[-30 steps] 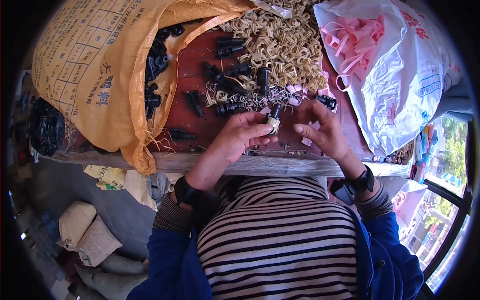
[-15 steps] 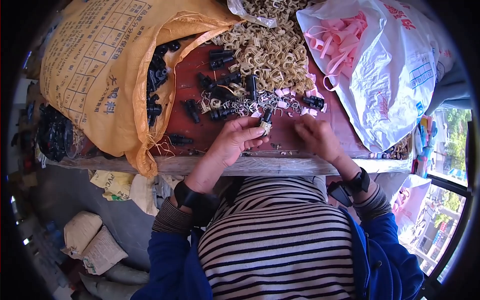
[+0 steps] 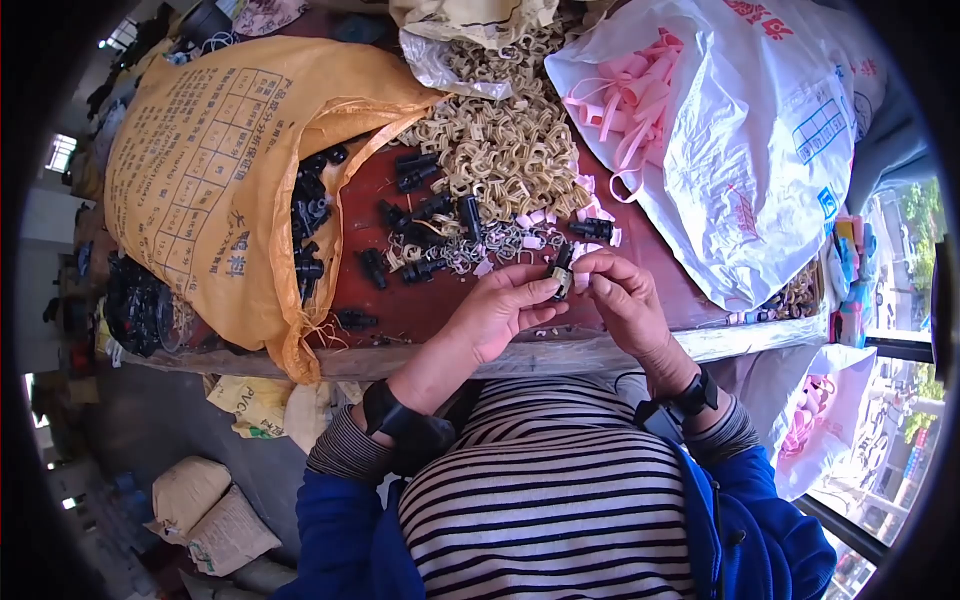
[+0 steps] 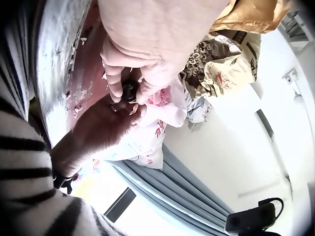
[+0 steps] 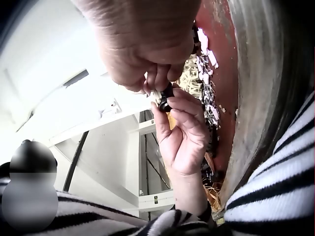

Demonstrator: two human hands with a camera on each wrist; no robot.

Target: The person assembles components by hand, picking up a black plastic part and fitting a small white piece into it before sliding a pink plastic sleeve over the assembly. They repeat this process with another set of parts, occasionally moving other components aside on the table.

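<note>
A black plastic fitting (image 3: 563, 262) with a cream clip (image 3: 561, 285) round it is pinched between thumb and fingers of my left hand (image 3: 500, 312). In the left wrist view the round dark end of the fitting (image 4: 130, 91) shows between the fingertips. My right hand (image 3: 632, 305) meets it from the right, a small pale pink plastic piece (image 3: 581, 281) pinched at its fingertips, right beside the clip. Both hands come together over the table's front part in the right wrist view, where the right hand (image 5: 147, 54) partly covers the fitting (image 5: 165, 102).
Loose black fittings (image 3: 372, 268), metal clips (image 3: 480, 250) and a heap of cream clips (image 3: 500, 150) lie on the red table (image 3: 350, 295). An orange woven sack (image 3: 200, 190) of black fittings stands left, a white bag (image 3: 740, 170) of pink strips (image 3: 635, 95) right.
My right hand went down to the small pink pieces on the table and has come back left to the fitting with one. The left hand keeps its hold; the head view has shifted.
</note>
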